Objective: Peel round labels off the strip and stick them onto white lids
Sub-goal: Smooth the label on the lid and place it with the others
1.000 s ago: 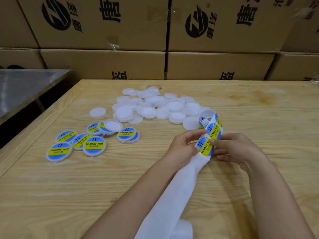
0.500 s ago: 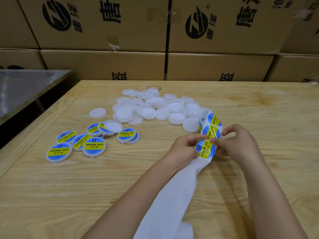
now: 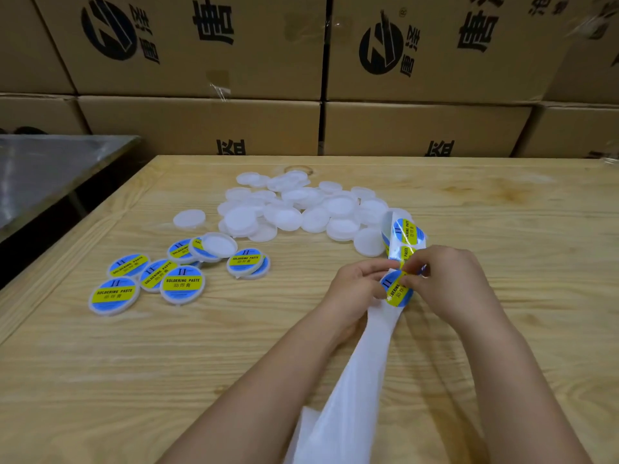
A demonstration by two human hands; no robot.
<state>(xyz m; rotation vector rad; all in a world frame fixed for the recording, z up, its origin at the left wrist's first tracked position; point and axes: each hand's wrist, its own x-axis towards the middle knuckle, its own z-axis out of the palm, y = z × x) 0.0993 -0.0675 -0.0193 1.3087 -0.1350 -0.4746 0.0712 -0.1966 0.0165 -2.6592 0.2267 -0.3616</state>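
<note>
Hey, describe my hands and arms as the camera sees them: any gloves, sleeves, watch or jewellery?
No gloves on either the left hand or the right hand. Both forearms are uncovered down to the bottom edge of the picture, with no sleeve in view. No watch or bracelet shows at either wrist. Whether a finger carries a ring cannot be told.

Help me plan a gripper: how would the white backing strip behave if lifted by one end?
Probably floppy: the backing strip drapes limply from the left hand. Likely light and thin, since it bunches and curls where held.
</note>
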